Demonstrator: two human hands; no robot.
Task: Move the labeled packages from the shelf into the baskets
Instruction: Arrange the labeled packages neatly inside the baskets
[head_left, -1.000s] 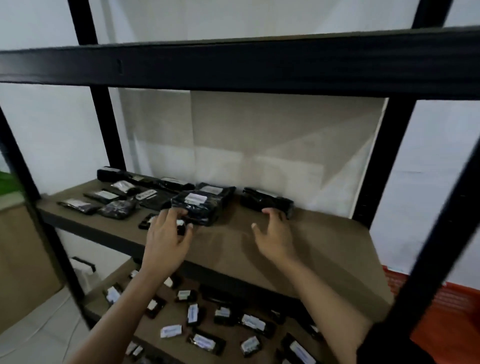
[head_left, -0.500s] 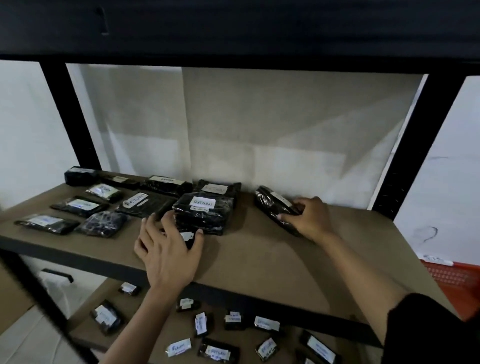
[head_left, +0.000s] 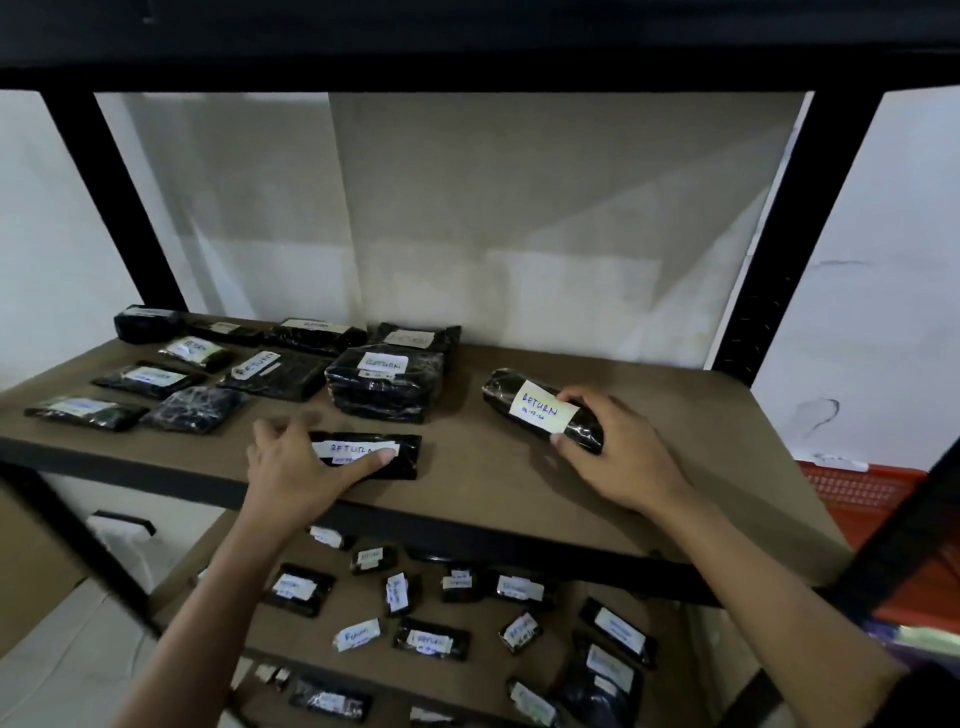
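Note:
On the brown shelf board (head_left: 483, 488) lie several black wrapped packages with white "RETURN" labels. My right hand (head_left: 618, 452) grips a rolled black package (head_left: 519, 400) at its near end, label facing up. My left hand (head_left: 301, 467) holds a flat black package (head_left: 400, 454) near the front edge, thumb laid across its label. A thick stack of packages (head_left: 384, 384) stands behind it. More flat packages (head_left: 140, 379) cover the left half of the board.
A lower shelf (head_left: 363, 613) carries several small labelled packages. An orange basket (head_left: 862, 483) shows at the right behind the black upright (head_left: 769, 234). A black beam (head_left: 467, 47) spans overhead. White wall stands behind.
My right hand has drawn the rolled package toward the front and turned its label up. My left hand has slid a flat package out from beside the stack toward the front edge.

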